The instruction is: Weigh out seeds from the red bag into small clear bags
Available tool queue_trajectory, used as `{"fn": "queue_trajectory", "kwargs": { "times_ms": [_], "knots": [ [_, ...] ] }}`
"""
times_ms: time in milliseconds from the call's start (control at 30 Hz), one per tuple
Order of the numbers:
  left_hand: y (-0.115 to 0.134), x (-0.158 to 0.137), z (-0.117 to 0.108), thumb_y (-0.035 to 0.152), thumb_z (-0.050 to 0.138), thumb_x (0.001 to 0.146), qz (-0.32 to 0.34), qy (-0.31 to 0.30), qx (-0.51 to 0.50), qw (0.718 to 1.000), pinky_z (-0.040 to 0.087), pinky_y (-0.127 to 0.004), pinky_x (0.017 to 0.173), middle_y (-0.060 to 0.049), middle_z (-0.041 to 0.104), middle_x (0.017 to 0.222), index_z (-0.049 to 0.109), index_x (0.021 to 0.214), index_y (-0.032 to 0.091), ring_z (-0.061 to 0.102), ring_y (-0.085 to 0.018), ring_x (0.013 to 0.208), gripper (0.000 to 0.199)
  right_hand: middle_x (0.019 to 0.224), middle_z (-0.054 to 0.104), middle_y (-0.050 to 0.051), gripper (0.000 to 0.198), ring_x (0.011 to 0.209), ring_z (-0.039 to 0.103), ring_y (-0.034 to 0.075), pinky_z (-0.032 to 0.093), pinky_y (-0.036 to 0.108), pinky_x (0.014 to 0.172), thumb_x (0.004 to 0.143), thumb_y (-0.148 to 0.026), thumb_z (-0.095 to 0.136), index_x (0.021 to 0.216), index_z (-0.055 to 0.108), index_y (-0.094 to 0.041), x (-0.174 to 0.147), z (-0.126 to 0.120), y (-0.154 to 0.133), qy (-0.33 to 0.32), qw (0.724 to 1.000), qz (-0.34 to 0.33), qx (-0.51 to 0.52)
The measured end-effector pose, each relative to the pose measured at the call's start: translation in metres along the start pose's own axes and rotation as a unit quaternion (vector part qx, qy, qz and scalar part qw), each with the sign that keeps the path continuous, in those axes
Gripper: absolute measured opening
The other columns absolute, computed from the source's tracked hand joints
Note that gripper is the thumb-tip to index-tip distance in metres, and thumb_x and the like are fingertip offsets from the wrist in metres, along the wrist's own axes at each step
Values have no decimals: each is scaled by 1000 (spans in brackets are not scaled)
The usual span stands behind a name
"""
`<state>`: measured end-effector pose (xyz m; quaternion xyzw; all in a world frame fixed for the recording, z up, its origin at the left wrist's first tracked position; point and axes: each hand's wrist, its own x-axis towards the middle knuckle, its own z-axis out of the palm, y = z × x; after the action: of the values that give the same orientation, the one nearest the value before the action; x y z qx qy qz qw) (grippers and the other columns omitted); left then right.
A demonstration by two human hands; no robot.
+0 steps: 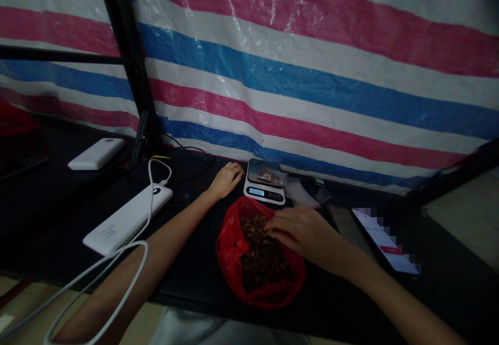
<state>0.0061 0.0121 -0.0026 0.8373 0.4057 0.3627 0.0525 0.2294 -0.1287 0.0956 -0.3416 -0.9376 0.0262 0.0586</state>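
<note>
A red plastic bag (230, 251) stands with its mouth wide, filled with small brown dried pieces (261, 262). Over its far right side is my right hand (302, 230), the fingertips drawn together at the surface of the pieces. Whatever lies between those fingertips is too small and dark to make out. Beyond the bag sits a white digital scale (265, 193) with a lit display. On its dark plate rests a small clear packet (268, 176) with brownish contents. My left hand (227, 180) lies on the black table at the scale's left edge, holding nothing, fingers stretched and slightly bent.
A white power bank (125, 220) with a looping white cable lies left; another white power bank (96, 154) is farther back. Right of the scale are clear plastic bags (300, 193), a small clear cup (323, 195) and a phone (385, 241). A striped tarp (312, 85) hangs behind.
</note>
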Motion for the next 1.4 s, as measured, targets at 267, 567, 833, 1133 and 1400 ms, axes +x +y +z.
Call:
{"fn": "queue_trajectory", "kwargs": {
  "times_ms": [267,567,833,1133,1400],
  "knots": [
    [-1,-1,0,21,37,91,6,-4,2,1000,43,-33,84,-6,60,95,60,89,16,52,-19,91,24,87,67,4,21,77,61,15,44,25,67,86,-34,52,90,67,-19,9,5,70,83,979,110,151],
    [0,0,0,21,35,91,10,-20,24,999,43,-32,83,-6,60,93,60,88,16,51,-19,90,25,101,65,3,21,94,59,15,42,28,84,90,-25,47,103,63,-23,2,7,-8,-39,995,-26,94],
    [0,-1,0,21,35,91,12,-27,32,999,43,-32,84,-6,60,92,60,88,16,51,-18,90,25,99,68,2,22,89,62,19,44,30,75,88,-33,47,96,66,-26,10,3,81,100,982,158,7],
    [2,0,-2,23,35,92,14,-29,32,999,43,-33,84,-7,60,92,60,88,16,51,-19,89,27,94,70,0,24,81,63,21,43,30,66,83,-39,50,93,68,-27,6,25,133,135,950,282,-12],
    [1,-1,0,22,36,91,15,-33,39,999,43,-33,84,-7,60,92,60,88,16,52,-19,90,25,90,70,1,24,77,63,22,44,32,66,85,-38,49,93,67,-26,15,21,113,158,937,312,-19]
  ]
}}
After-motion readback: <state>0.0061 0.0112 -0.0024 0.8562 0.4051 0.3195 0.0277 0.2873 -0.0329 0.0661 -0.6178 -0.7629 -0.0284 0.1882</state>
